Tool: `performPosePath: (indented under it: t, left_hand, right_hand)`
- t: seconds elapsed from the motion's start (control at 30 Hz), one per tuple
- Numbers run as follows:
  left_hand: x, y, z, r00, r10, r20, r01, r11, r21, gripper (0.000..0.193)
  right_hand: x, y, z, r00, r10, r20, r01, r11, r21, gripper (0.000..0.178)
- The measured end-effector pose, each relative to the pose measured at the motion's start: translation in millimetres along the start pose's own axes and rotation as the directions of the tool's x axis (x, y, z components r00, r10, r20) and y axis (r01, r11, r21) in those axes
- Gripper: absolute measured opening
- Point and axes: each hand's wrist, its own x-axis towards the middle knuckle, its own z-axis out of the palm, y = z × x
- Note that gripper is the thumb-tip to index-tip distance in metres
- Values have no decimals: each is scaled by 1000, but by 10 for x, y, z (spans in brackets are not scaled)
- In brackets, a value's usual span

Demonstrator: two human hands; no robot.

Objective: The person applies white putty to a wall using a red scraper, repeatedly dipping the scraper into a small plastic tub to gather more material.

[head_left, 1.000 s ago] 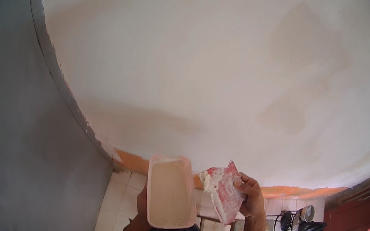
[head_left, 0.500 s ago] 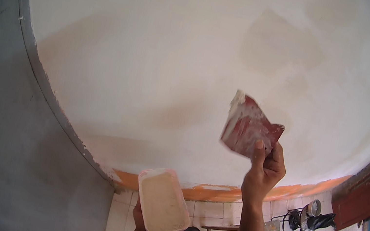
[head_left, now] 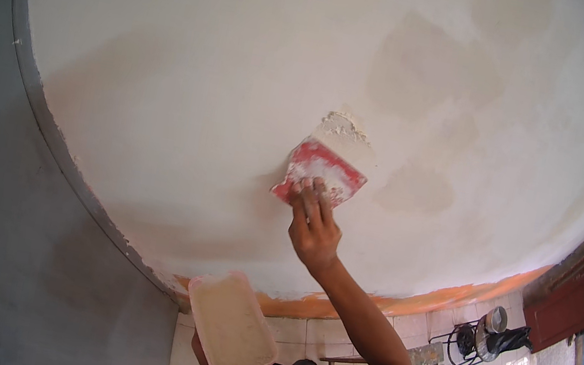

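Note:
My right hand (head_left: 314,225) grips a red putty spreader (head_left: 324,171), fingers pressed on its whitish-smeared face. The spreader lies against the white wall (head_left: 207,89). Just above its edge is a fresh patch of cream putty (head_left: 345,133), thick and ragged along the top. Low at the left, my left hand (head_left: 200,350) holds a pink-rimmed rectangular tub (head_left: 233,326) of smooth cream putty from its left side and beneath; most of those fingers are hidden by the tub.
Darker damp-looking patches (head_left: 437,67) mark the wall at upper right. A grey wall (head_left: 47,241) meets it at the left. Below runs an orange strip (head_left: 460,294) above white floor tiles. A wooden stool or ladder (head_left: 428,363) and a black metal stand (head_left: 467,342) are at lower right.
My right hand has swung left and turned the spreader onto the wall, where a new putty patch shows. The tub has shifted slightly left and down.

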Motion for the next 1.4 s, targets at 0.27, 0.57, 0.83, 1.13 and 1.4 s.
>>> performPosePath:
  t: [0.27,0.57,0.83,1.13,1.4]
  left_hand:
    - [129,154,169,998,-11,63,9,999,38,62]
    - [158,105,225,996,-31,81,29,999,28,65]
    - [108,257,-106,997,72,3,-72,996,55,67]
    - [95,286,-239,996,92,6,-93,993,74,70]
    - [30,306,-402,995,94,-17,-93,994,48,70]
  right_hand:
    - [47,-99,-459,982,92,-162,-50,967,249,37]
    - [706,-29,-127,862,226,-453,-216,974,74,31]
    - [271,-546,151,965,177,-194,-135,968,212,40]
    - [-177,-370,-201,982,175,-70,-137,919,369,46]
    - [633,298,-388,927,-2,-376,23,998,51,33]
